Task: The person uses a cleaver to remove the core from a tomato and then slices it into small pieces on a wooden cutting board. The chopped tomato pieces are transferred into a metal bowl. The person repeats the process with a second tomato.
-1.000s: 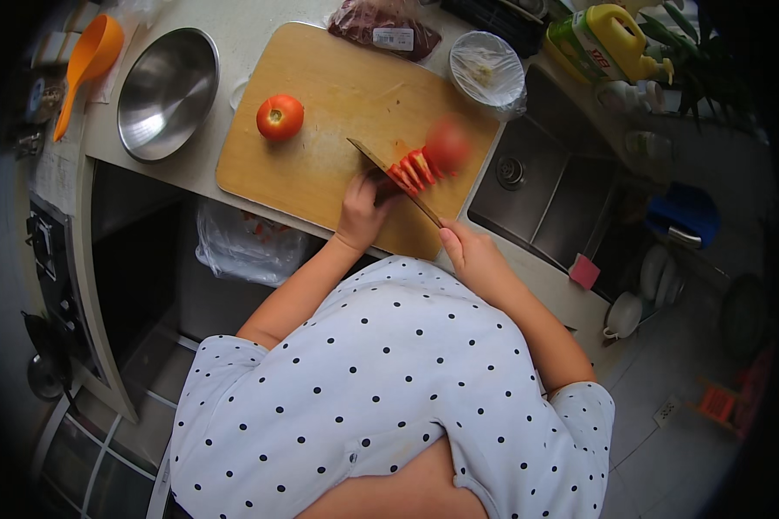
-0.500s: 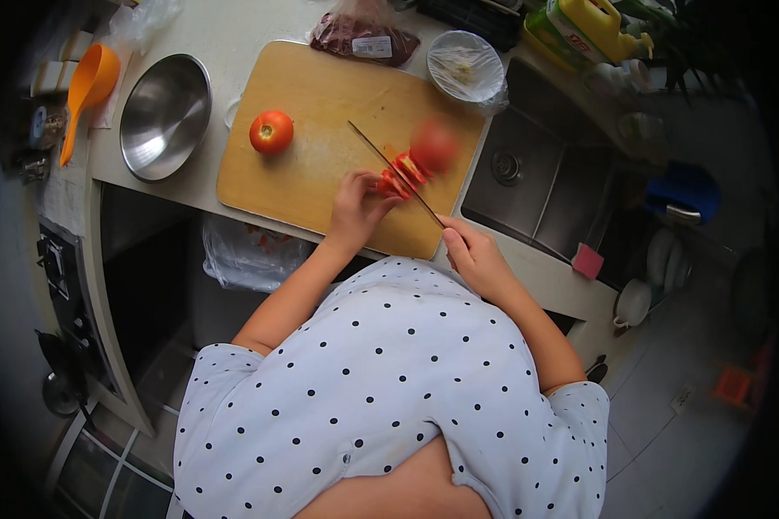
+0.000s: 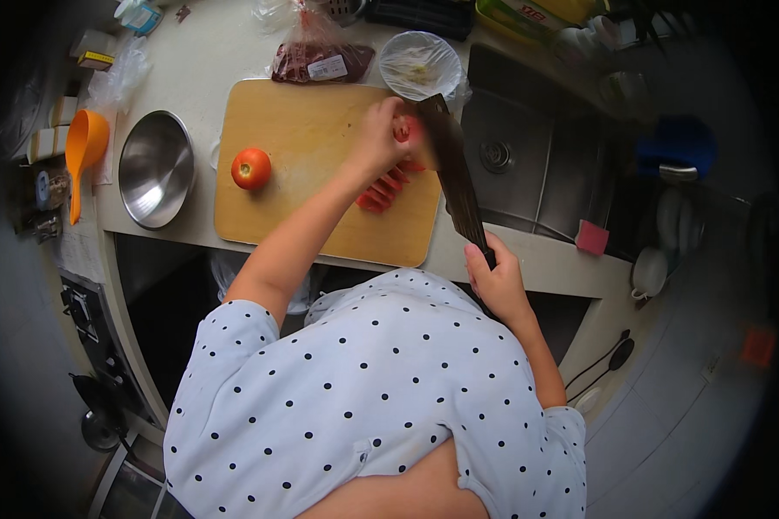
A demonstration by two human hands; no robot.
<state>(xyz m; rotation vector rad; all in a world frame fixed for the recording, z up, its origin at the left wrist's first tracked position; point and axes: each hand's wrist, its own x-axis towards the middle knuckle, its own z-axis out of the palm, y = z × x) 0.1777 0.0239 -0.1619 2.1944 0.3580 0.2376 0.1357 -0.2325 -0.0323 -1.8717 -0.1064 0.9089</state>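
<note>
My right hand [image 3: 499, 275] is wrapped round the handle of a dark kitchen knife [image 3: 460, 186], whose broad blade points away from me by the sink. My left hand [image 3: 379, 140] is closed on a piece of tomato [image 3: 408, 131] near the far right of the wooden cutting board [image 3: 320, 229]. The blade's far part is blurred and sits right beside that tomato; whether they touch I cannot tell. Cut tomato pieces [image 3: 377, 195] lie on the board just nearer than my left hand. A whole tomato [image 3: 251, 169] rests at the board's left side.
A steel bowl [image 3: 156, 170] stands left of the board, with an orange ladle [image 3: 85, 151] beyond it. Bagged dark-red meat [image 3: 299, 62] and a film-covered bowl [image 3: 421, 65] sit at the back. The sink [image 3: 528, 186] is on the right, a pink sponge [image 3: 591, 237] on its near edge.
The knife has left the cut pieces, swung to the right and turned its flat side up. My left hand has moved away from me onto the remaining tomato piece. The view has shifted.
</note>
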